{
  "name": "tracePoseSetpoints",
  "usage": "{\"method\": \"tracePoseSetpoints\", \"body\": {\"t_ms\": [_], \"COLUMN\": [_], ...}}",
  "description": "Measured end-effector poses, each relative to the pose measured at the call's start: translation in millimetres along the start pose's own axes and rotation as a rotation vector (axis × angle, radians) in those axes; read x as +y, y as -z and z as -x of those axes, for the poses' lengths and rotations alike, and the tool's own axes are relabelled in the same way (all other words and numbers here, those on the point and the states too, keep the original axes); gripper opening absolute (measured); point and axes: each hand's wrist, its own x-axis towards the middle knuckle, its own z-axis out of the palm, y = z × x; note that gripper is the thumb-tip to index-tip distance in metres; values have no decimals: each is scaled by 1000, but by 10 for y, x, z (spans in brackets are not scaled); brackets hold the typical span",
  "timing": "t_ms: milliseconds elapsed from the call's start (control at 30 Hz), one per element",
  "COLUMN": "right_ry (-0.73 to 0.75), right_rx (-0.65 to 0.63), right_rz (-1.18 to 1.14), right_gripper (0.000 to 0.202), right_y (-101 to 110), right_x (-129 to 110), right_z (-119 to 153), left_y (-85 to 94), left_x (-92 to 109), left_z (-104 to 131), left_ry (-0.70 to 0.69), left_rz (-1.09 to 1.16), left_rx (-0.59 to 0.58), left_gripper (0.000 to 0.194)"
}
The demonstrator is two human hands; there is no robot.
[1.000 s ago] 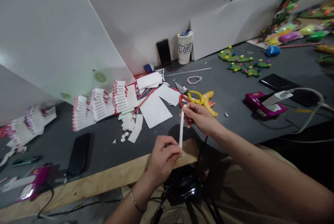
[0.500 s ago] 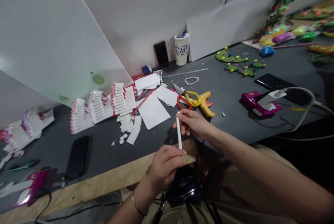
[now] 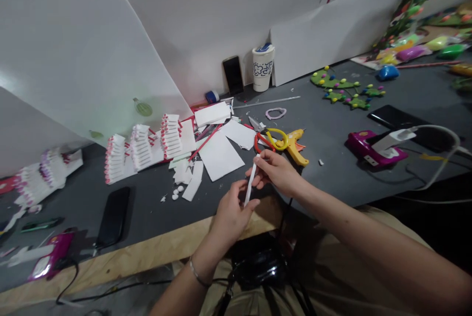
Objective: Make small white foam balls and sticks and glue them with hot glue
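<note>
Fingers of the right hand (image 3: 279, 172) are pinched on the upper end of a slim white paper-like strip (image 3: 251, 183), held up by the dark grey worktop's (image 3: 147, 210) front; those of the left hand (image 3: 231, 212) are spread around its lower end, contact uncertain. Light pressure is advised against creasing.

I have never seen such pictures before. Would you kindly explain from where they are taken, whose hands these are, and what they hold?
There is no machine here: these are a person's two bare hands. One camera, worn on the head, looks forward and down. The right hand pinches the upper end of a thin white strip; its lower end is between the left hand's thumb and fingers. On the dark table lie white paper, a yellow glue gun and a phone. A cup stands farther back.
</note>
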Motion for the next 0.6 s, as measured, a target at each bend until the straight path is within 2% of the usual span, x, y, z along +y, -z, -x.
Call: {"method": "tracePoseSetpoints", "body": {"t_ms": [100,233,333,400,500,600], "right_ry": [42,102,119,130,155,182], "right_rx": [15,33,47,36,-3,-26], "right_rz": [24,55,83,105,153,207], "right_gripper": [26,35,36,34,32,31], "right_y": [4,21,33,38,33,18], "right_x": [-6,-28,-38,-40,-39,-29], "right_z": [2,-2,0,9,36,66], "left_y": [-49,-33,-9,-8,-18,-23], "left_x": [24,34,42,56,98,149], "left_z": [-53,-52,-48,-55,-92,-160], "left_ry": [13,54,87,128,222,295], "left_rz": [-94,-147,-117,16,341,545], "left_rx": [-41,-47,-55,-111,-211,-226], "left_gripper": [26,34,31,34,49,52]}}
